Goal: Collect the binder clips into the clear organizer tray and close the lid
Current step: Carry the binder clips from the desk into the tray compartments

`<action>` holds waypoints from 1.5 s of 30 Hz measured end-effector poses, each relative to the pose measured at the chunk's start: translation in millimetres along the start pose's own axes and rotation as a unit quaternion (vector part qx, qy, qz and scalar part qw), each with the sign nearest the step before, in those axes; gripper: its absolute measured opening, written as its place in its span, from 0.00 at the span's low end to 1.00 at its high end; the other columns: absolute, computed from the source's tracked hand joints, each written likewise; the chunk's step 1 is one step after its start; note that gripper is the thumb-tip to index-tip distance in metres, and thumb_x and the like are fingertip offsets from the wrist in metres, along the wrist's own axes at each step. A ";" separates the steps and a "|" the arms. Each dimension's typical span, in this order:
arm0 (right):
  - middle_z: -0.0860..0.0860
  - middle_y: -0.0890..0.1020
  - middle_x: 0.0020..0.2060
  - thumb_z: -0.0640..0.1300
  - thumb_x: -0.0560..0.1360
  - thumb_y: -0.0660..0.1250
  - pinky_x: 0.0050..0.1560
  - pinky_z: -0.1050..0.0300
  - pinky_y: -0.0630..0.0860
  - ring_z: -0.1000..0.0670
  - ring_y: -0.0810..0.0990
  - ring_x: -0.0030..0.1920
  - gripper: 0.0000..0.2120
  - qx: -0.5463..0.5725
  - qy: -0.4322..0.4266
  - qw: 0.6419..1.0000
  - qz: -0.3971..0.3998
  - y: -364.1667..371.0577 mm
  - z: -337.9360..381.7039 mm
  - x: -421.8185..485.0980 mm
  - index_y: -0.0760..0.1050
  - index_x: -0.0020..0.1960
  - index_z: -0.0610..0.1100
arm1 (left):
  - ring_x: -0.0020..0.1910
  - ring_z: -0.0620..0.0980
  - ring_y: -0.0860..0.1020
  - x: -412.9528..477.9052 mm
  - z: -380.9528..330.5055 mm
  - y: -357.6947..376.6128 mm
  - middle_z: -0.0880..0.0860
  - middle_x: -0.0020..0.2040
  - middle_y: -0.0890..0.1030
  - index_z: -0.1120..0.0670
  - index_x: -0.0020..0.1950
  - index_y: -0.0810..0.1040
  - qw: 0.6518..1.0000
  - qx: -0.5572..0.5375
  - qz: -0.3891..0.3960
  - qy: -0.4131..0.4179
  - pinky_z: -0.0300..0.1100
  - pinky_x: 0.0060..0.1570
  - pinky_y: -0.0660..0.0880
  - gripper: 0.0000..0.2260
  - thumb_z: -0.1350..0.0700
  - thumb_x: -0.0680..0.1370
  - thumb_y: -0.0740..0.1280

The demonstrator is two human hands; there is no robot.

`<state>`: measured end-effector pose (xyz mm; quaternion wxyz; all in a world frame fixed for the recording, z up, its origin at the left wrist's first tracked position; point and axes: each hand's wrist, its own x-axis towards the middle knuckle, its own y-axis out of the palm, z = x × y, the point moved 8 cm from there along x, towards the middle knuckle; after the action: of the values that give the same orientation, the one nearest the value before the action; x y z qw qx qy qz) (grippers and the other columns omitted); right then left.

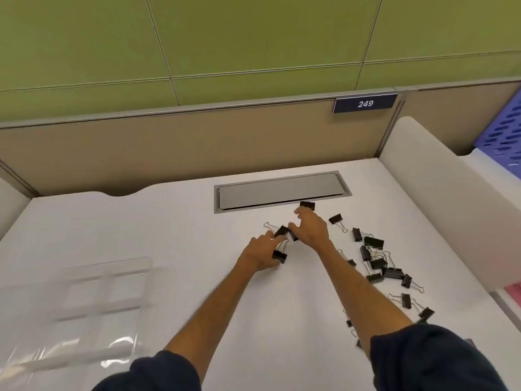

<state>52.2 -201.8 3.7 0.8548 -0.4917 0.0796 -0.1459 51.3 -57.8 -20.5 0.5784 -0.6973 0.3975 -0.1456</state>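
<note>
Several black binder clips lie on the white desk. My left hand (260,253) pinches one binder clip (280,256) at its thumb, and its fingers reach toward another clip (281,230). My right hand (311,228) is curled over a clip (293,236) by its thumb, with one more clip (307,205) just past its fingertips. A loose heap of clips (376,262) lies to the right of my right forearm. The clear organizer tray (98,294), split into compartments, sits at the near left, apart from both hands.
A grey cable hatch (282,190) is set flush into the desk behind my hands. A beige partition stands at the back, with a white divider (439,198) on the right. A blue perforated basket (504,136) stands beyond the divider.
</note>
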 end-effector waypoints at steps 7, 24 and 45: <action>0.45 0.75 0.63 0.53 0.75 0.69 0.55 0.50 0.74 0.44 0.78 0.58 0.25 -0.048 0.045 0.997 0.046 22.0 -19.6 -6.6 0.70 0.67 0.43 | 0.62 0.56 0.67 5.4 1.9 23.3 0.57 0.65 0.69 0.46 0.73 0.63 0.998 0.054 -0.003 -0.013 0.51 0.56 0.70 0.24 0.50 0.77 0.64; 0.44 0.75 0.57 0.43 0.76 0.64 0.50 0.50 0.73 0.42 0.77 0.53 0.15 -0.105 0.060 0.993 0.011 26.4 -44.6 -37.1 0.73 0.63 0.43 | 0.56 0.55 0.70 -10.7 -6.6 31.7 0.56 0.57 0.71 0.46 0.69 0.67 0.995 0.069 -0.075 -0.005 0.47 0.49 0.68 0.15 0.52 0.82 0.60; 0.48 0.76 0.58 0.41 0.78 0.65 0.52 0.45 0.69 0.44 0.75 0.57 0.15 -0.061 -0.083 0.993 -0.064 40.3 106.6 -46.5 0.71 0.64 0.46 | 0.37 0.55 0.76 -110.1 82.7 -63.0 0.55 0.52 0.72 0.48 0.65 0.68 0.971 0.027 -0.214 -0.104 0.44 0.34 0.68 0.12 0.56 0.82 0.61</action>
<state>45.0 -80.3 22.2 0.8156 -0.5578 -0.0144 -0.1533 59.9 79.9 42.0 0.5905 -0.7617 0.1729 -0.2029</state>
